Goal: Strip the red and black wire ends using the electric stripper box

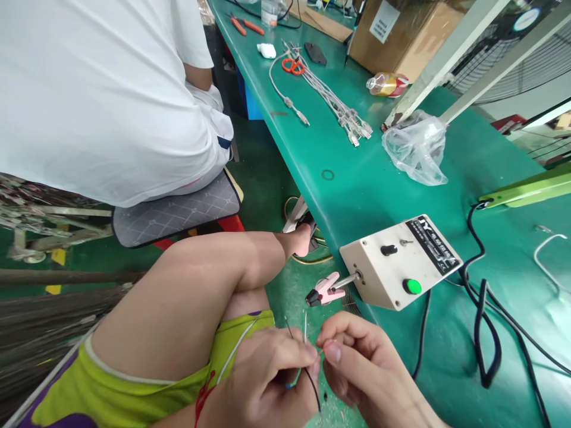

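My left hand (272,371), with a red cord at its wrist, is closed on several thin wires. A black wire (313,387) and a white wire (306,326) stick out from its fingers, and a bit of blue shows beneath. Thumb and forefinger of my right hand (361,365) pinch a fine wire end that runs from the left fingertips. Just beyond both hands, a pink clip (329,290) with a black tip sits on the shaft of a beige control box (375,273), which has a green button and a black knob. The clip touches neither hand.
On the green table (307,172) lie a bundle of grey USB cables (330,95), red-handled scissors (293,66), a plastic bag (417,145) and a bottle (387,84). Black cords (479,333) run right of the box. A person in a white shirt (102,95) sits at left.
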A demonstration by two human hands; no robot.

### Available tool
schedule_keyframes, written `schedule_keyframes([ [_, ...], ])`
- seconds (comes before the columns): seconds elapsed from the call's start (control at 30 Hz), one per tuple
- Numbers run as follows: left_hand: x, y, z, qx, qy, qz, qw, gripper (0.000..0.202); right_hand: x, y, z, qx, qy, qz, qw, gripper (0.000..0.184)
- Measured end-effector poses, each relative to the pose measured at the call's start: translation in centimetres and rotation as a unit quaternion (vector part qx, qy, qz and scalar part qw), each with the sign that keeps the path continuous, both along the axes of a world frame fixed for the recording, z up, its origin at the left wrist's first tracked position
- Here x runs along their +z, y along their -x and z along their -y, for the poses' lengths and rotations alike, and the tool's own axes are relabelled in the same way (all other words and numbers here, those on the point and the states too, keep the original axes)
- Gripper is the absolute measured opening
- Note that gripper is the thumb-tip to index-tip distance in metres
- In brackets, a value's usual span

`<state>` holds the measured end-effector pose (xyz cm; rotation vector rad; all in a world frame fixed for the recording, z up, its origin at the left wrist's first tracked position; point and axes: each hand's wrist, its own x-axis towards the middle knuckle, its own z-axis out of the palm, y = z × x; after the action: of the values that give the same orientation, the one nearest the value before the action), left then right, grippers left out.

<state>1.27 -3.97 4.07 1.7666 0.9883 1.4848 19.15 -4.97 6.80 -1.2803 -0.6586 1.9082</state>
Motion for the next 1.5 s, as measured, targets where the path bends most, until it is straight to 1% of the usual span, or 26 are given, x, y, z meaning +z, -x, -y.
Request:
schedule_keyframes([
  [0.13, 0.1, 0.1, -0.1, 0.024, 0.006, -0.004, 1.000, 0.037, 0.4, -0.3, -1.3, 0.018, -0.020, 0.075, 0.997, 0.040],
  [0.2, 0.0, 0.1, -0.1, 0.038, 0.014, -0.004, 0.999, 0.035, 0.3, -0.5, -1.5, 0.020, -0.031, 0.065, 0.997, 0.036],
  [0.27, -0.1, 0.1, -0.1, 0.027, 0.025, 0.007, 0.999, 0.037, 0.0, -0.5, -1.4, 0.020, -0.033, 0.035, 0.999, 0.034],
  [0.33, -0.2, 0.2, -0.1, 0.004, 0.035, 0.025, 0.999, 0.038, -0.2, -0.4, -1.2, 0.021, -0.017, 0.017, 0.999, 0.033],
  [0.4, -0.3, 0.2, -0.2, -0.006, 0.037, 0.034, 0.999, 0.039, -0.2, -0.2, -1.2, 0.015, 0.012, 0.008, 1.000, 0.035],
  [0.5, -0.3, 0.3, -0.3, 0.011, 0.028, 0.024, 0.999, 0.038, 0.1, 0.0, -1.6, -0.007, 0.032, -0.017, 0.999, 0.037],
  [0.6, -0.2, 0.5, -0.3, 0.040, 0.028, 0.014, 0.999, 0.034, 0.8, 0.0, -2.4, -0.038, 0.036, -0.071, 0.996, 0.033],
  [0.7, -0.4, 0.6, -0.5, 0.061, 0.052, 0.022, 0.996, 0.030, 1.4, 0.0, -2.9, -0.087, 0.048, -0.124, 0.987, 0.044],
  [0.77, -0.8, 0.7, -0.6, 0.053, 0.072, 0.040, 0.995, 0.030, 1.4, 0.2, -3.1, -0.115, 0.056, -0.147, 0.981, 0.041],
  [0.87, -1.5, 0.7, -0.9, 0.026, 0.090, 0.063, 0.994, 0.033, 1.0, 0.5, -3.0, -0.134, 0.061, -0.152, 0.977, 0.045],
  [0.93, -1.8, 0.7, -1.1, 0.018, 0.094, 0.075, 0.993, 0.035, 0.4, 0.7, -2.8, -0.134, 0.044, -0.140, 0.980, 0.045],
  [1.0, -1.9, 0.7, -1.3, 0.020, 0.094, 0.084, 0.992, 0.036, -0.1, 0.9, -2.6, -0.130, 0.021, -0.127, 0.983, 0.042],
  [1.1, -1.8, 0.7, -1.5, 0.042, 0.089, 0.078, 0.992, 0.034, -0.7, 1.0, -2.4, -0.132, 0.003, -0.125, 0.983, 0.034],
  [1.3, -1.7, 0.8, -1.8, 0.036, 0.086, 0.044, 0.995, 0.032, -0.7, 0.8, -2.2, -0.128, 0.007, -0.135, 0.983, 0.030],
  [1.5, -1.5, 0.6, -2.1, 0.052, 0.076, 0.036, 0.995, 0.032, -0.7, 0.7, -2.4, -0.119, 0.006, -0.142, 0.983, 0.031],
])
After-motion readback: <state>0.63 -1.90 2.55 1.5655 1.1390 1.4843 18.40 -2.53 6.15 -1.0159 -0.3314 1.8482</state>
